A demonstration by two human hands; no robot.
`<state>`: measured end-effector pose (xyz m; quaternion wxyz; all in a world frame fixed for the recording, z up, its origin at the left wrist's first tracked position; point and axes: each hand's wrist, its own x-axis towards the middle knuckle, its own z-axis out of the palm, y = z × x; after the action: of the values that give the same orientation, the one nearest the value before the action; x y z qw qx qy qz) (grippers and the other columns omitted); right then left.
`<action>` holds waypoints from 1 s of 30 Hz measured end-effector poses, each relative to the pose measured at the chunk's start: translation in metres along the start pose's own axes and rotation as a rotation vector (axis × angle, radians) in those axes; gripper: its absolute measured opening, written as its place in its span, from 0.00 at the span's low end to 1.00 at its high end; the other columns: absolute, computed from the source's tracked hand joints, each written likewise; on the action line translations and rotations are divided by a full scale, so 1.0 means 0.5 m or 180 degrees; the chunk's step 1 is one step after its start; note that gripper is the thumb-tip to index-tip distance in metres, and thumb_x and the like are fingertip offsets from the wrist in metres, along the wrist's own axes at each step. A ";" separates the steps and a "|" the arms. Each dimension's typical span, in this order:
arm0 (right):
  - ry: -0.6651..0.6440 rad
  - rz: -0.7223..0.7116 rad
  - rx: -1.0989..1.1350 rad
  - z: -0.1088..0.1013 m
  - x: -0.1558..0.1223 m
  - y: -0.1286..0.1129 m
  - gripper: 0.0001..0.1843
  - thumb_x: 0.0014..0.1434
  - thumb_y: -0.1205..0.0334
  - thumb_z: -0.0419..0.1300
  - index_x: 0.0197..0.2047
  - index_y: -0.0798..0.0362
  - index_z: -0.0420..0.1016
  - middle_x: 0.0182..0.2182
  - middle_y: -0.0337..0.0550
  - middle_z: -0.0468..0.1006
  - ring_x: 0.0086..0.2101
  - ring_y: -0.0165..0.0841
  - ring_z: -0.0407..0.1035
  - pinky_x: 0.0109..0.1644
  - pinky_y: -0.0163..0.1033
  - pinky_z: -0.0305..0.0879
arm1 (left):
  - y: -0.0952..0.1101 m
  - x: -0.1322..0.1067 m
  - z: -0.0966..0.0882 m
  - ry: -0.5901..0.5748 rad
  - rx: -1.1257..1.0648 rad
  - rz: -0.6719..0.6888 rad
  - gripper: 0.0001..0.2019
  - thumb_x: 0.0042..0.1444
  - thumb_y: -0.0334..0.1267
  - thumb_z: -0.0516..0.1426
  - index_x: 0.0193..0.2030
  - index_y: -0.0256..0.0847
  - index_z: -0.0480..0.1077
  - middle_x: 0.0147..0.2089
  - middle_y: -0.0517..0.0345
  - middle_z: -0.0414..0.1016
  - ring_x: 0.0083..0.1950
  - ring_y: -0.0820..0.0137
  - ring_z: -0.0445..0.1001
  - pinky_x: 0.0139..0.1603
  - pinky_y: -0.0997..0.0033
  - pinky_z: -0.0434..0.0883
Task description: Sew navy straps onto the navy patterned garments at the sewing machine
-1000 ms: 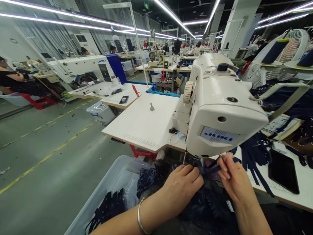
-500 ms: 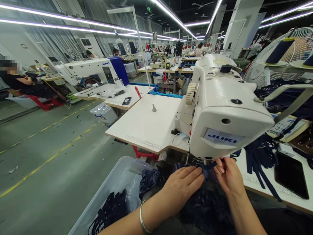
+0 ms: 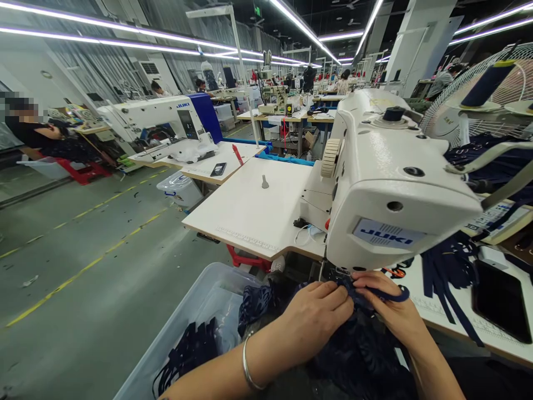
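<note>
A navy patterned garment [image 3: 353, 355] lies bunched beneath the head of the white sewing machine [image 3: 375, 183]. My left hand [image 3: 318, 314] is closed on the cloth, its fingers together and curled over the fabric edge near the needle area. Beside it, my right hand [image 3: 387, 305] pinches a narrow navy strap [image 3: 400, 295], with the strap's end looping out over the back of the hand. Both hands meet just below the machine head. The needle and the fingertips' exact hold are mostly hidden.
A clear plastic bin [image 3: 200, 300] with navy strips [image 3: 189, 350] stands at the left. On the table's right part lie more navy strips [image 3: 447, 272] and a black phone [image 3: 502, 300]. A small grey metal piece [image 3: 265, 181] rests on the tabletop. A person [image 3: 37, 133] sits far left.
My right hand has come lower and turned palm-down beside the left, and the strap now loops over it. My left hand has shifted slightly right. The view has swung slightly left.
</note>
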<state>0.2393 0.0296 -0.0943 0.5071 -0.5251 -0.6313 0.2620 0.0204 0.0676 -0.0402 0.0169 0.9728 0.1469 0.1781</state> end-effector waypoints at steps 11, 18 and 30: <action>0.0017 0.0038 -0.0432 -0.014 -0.008 -0.002 0.08 0.60 0.55 0.60 0.38 0.43 0.81 0.39 0.42 0.79 0.43 0.38 0.73 0.48 0.42 0.71 | -0.012 -0.022 0.021 0.0260 -0.0542 -0.0164 0.15 0.68 0.28 0.43 0.57 0.34 0.63 0.56 0.48 0.71 0.61 0.71 0.67 0.61 0.72 0.68; -0.0192 0.0741 -0.0804 0.000 0.010 -0.040 0.16 0.61 0.47 0.54 0.37 0.48 0.76 0.37 0.45 0.80 0.40 0.41 0.74 0.40 0.41 0.70 | -0.025 -0.055 0.082 0.1166 -0.0642 0.0094 0.14 0.66 0.25 0.47 0.57 0.31 0.63 0.56 0.44 0.72 0.63 0.68 0.66 0.61 0.72 0.68; -0.0112 0.1398 -0.0490 0.020 0.004 -0.027 0.17 0.54 0.47 0.59 0.36 0.51 0.77 0.33 0.47 0.81 0.34 0.40 0.74 0.32 0.39 0.67 | -0.035 -0.045 0.062 0.0923 0.0394 0.0733 0.10 0.65 0.29 0.53 0.50 0.31 0.69 0.57 0.48 0.73 0.62 0.66 0.68 0.63 0.70 0.66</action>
<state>0.2249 0.0295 -0.0855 0.3853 -0.6823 -0.5288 0.3262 0.0060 0.0785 -0.0783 -0.0848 0.9466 0.0462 0.3077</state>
